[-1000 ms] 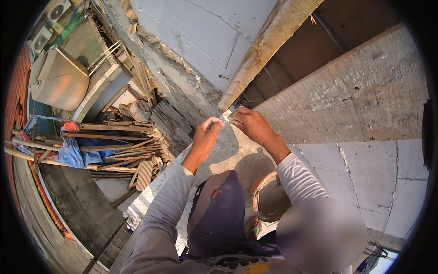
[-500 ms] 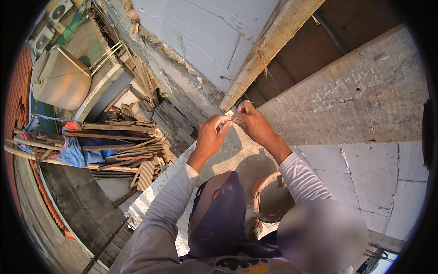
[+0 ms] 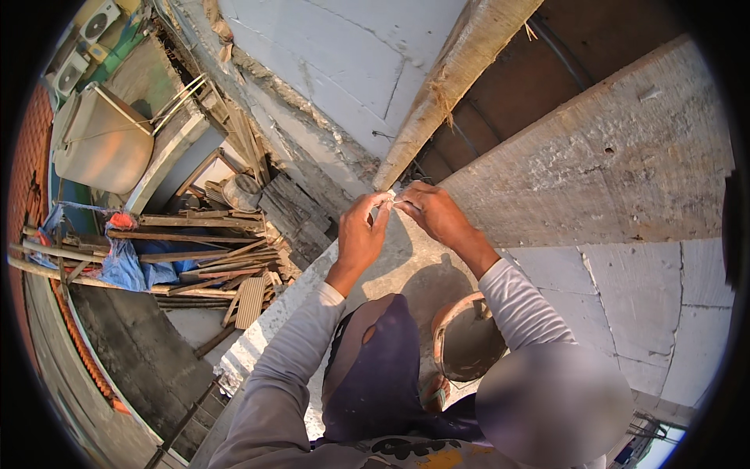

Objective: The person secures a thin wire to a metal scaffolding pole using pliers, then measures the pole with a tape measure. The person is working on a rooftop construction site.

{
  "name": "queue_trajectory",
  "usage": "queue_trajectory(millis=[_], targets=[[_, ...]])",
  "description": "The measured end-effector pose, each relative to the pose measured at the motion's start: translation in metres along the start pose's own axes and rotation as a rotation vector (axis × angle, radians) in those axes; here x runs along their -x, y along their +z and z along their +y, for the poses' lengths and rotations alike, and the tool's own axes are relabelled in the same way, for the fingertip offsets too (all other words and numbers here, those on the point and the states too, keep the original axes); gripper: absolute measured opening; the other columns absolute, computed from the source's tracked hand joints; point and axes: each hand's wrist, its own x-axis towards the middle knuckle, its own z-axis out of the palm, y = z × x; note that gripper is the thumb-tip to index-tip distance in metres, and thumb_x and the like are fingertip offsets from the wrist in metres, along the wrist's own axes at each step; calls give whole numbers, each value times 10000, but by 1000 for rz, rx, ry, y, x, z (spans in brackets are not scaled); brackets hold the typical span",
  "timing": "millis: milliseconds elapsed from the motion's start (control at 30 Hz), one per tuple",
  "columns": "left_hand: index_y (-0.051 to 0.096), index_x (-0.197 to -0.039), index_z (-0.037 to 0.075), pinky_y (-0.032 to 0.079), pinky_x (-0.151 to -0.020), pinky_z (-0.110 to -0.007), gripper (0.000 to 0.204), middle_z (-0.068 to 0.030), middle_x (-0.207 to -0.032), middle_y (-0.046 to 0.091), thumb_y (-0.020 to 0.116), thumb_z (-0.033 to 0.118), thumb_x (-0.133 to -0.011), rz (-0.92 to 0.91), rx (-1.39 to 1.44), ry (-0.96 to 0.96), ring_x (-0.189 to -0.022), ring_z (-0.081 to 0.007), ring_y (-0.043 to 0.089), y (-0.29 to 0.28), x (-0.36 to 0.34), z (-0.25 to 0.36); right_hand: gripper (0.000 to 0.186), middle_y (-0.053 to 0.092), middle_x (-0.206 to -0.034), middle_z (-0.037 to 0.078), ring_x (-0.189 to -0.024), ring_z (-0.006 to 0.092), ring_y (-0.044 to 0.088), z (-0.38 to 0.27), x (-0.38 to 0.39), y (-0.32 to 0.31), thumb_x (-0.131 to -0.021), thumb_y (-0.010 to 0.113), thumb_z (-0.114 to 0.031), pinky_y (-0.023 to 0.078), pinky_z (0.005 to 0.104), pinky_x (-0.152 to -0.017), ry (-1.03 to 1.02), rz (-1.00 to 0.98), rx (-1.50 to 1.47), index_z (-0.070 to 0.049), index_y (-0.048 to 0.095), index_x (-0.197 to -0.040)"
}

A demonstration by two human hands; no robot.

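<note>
My left hand (image 3: 362,233) and my right hand (image 3: 444,219) meet near the top of a rough concrete ledge (image 3: 408,254), where both are closed in a pinch on a thin pale strand (image 3: 395,199); whether it is string or wire I cannot tell. Their fingertips nearly touch, just below the narrow end of a rough wooden beam (image 3: 437,94). A wide weathered plank (image 3: 578,156) runs off to the right, just beyond my right hand. Below that hand, a bucket of grey material (image 3: 469,340) stands by my foot.
At left lie stacked scrap timber (image 3: 195,258), a blue tarp (image 3: 129,266) and a large tank (image 3: 105,141) on a lower level, past the ledge's edge. A pale block wall (image 3: 617,305) is at right; beside the beam is a dark recess with rods (image 3: 562,55).
My left hand has moved slightly up and right, closer to my right hand. My right fingers have shifted about the strand, lifting and curling again. The bucket stays in place.
</note>
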Motion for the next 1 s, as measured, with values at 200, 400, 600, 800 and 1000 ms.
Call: queue_trajectory(millis=[200,400,600,800,1000], targets=[[681,-1023,13,484,-594,-338,117,-129,-906,700,692,94,-939,103,-251,398,-618,-212,605,0,-8,-22,136,671,-952,171,-867,380,670,-2,0,10,-942,710,-115,551,460,-753,60,70,51,13,673,-970],[680,-966,40,421,-541,-293,92,-43,-802,663,688,122,-926,65,210,-271,-568,-128,521,24,-7,-21,130,636,-947,168,-896,377,650,3,10,25,-933,711,-102,544,463,-771,-11,184,161,-12,628,-975],[691,-960,40,386,-547,-242,95,20,-823,653,679,133,-943,64,557,-616,-614,-45,474,27,-7,-26,139,620,-943,179,-919,383,630,8,12,31,-931,702,-100,531,464,-802,-32,178,111,5,618,-963],[712,-1104,10,492,-681,-269,172,-68,-968,739,675,132,-990,-196,92,2,-754,-92,607,-6,-8,-14,149,613,-934,181,-906,394,620,5,15,12,-934,708,-104,523,472,-792,-21,160,2,10,618,-965],[704,-1165,15,540,-784,-331,224,-134,-1042,763,684,153,-989,-288,-38,123,-890,-219,715,-13,-19,-7,138,619,-951,180,-931,388,625,8,16,8,-934,696,-91,526,470,-807,-101,178,19,1,604,-979]])
